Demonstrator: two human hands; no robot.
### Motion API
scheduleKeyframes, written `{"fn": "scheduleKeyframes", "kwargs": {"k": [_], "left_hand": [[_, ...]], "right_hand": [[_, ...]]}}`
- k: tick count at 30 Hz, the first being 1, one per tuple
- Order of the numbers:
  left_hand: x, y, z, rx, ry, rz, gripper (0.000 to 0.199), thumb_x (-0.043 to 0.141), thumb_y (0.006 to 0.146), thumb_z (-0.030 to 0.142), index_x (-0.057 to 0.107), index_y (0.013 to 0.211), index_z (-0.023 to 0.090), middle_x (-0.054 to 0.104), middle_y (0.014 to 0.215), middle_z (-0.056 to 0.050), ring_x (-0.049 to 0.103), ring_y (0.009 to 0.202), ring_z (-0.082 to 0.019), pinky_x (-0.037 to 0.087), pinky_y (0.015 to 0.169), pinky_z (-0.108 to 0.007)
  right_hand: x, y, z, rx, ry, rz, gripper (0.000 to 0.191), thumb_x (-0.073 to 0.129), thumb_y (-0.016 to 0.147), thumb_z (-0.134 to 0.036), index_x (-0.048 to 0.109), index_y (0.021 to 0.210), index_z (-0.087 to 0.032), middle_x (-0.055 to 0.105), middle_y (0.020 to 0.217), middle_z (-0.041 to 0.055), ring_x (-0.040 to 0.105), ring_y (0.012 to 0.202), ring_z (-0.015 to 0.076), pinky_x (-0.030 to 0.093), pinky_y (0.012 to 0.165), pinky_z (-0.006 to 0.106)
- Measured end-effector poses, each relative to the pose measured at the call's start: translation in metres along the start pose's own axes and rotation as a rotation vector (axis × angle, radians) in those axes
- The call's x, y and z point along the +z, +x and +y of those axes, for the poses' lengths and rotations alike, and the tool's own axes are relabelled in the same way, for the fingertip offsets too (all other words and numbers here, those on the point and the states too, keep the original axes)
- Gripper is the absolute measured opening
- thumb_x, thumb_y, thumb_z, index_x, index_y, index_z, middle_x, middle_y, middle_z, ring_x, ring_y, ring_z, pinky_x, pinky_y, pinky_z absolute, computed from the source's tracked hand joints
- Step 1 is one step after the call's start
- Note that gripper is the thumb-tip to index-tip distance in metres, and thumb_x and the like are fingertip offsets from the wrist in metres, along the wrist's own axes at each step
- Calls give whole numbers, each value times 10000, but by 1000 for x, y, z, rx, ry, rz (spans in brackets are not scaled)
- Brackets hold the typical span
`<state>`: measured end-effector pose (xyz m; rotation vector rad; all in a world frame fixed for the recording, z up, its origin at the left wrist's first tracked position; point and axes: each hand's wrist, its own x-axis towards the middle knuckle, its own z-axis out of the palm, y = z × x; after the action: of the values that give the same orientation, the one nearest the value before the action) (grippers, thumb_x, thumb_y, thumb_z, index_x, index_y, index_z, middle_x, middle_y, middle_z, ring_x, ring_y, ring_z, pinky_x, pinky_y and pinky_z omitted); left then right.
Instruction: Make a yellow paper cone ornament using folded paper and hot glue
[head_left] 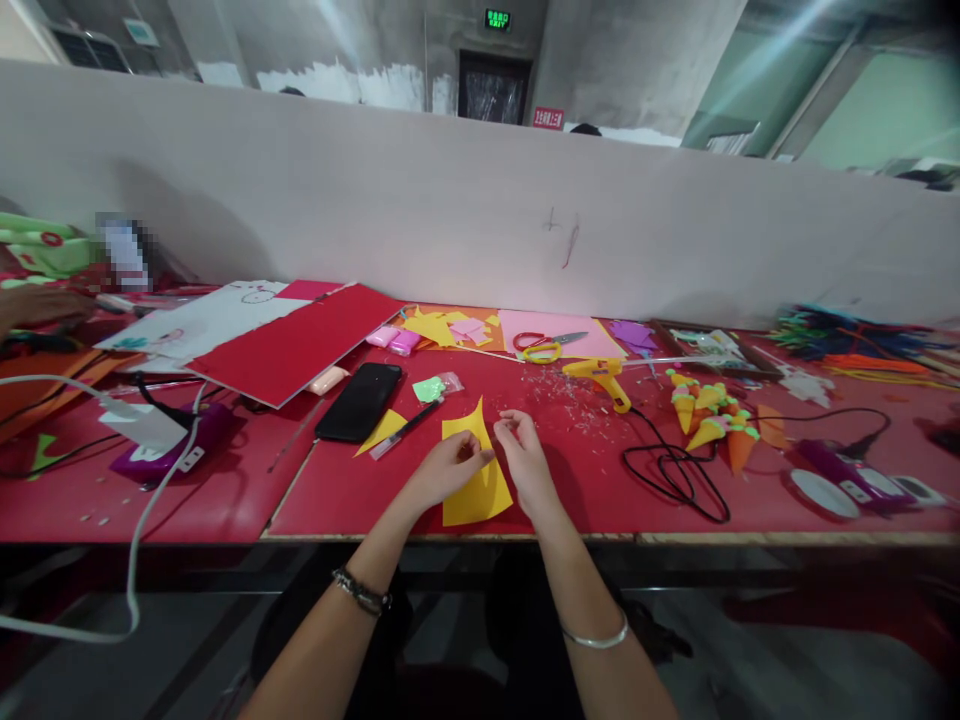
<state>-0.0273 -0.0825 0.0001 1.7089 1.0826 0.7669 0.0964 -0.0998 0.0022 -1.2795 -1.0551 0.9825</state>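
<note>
A yellow paper sheet (472, 500) with a pointed, uneven top edge lies on the red table before me, slightly curled. Over its middle is my left hand (448, 468), fingers curled and thumb close to the index finger. Whether they grip the paper or something small is hidden. By the sheet's right edge, my right hand (527, 463) has its fingertips drawn together, and what they may hold cannot be made out. Left of the sheet are a black pen (409, 428), a yellow paper offcut (379, 433) and a black phone (360, 402).
A yellow glue gun (600, 380) with a looped black cord (675, 480) sits right of my hands, near small paper cones (712, 415). Scissors (551, 345) lie behind. A red board (292, 345) and a power strip (176, 440) are left. Another person's hand (45, 305) shows far left.
</note>
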Motion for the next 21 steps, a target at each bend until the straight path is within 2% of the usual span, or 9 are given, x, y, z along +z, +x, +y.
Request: {"fn": "scheduleKeyframes", "kwargs": {"k": [5,9,14,18,21], "left_hand": [[5,3,-7,-47,-114,84,370,424,768,508,480,680,153,450,588,31,424,542,-99,345,525,-222],[2,1,2,-34,-142,87,374,436,770,488,501,637,144,485,571,17,455,554,-106,352,540,-222],[0,-5,12,23,-211,92,354,425,778,462,510,643,147,494,579,14,481,570,-111,383,562,-221],[2,-7,10,-5,-211,64,295,413,790,392,542,694,144,515,606,11,500,594,-116,411,596,-229],[1,-6,9,64,-131,41,251,419,786,326,557,697,136,540,663,-10,510,668,-131,422,671,-252]], "right_hand": [[2,-2,-1,-49,26,-126,177,460,765,-365,508,858,-223,548,874,23,542,840,156,436,785,291],[4,-5,-2,-77,57,-185,182,438,788,-351,549,856,-223,573,890,23,541,881,165,424,809,295],[6,-9,-2,-10,155,-141,205,499,749,-372,527,886,-222,571,876,11,547,838,150,439,733,255],[9,-12,-3,105,211,-107,246,515,730,-415,504,890,-229,571,836,-9,560,780,146,439,650,235],[10,-11,-6,126,231,-105,252,541,713,-397,505,893,-224,580,856,-9,564,809,145,438,705,243]]}}
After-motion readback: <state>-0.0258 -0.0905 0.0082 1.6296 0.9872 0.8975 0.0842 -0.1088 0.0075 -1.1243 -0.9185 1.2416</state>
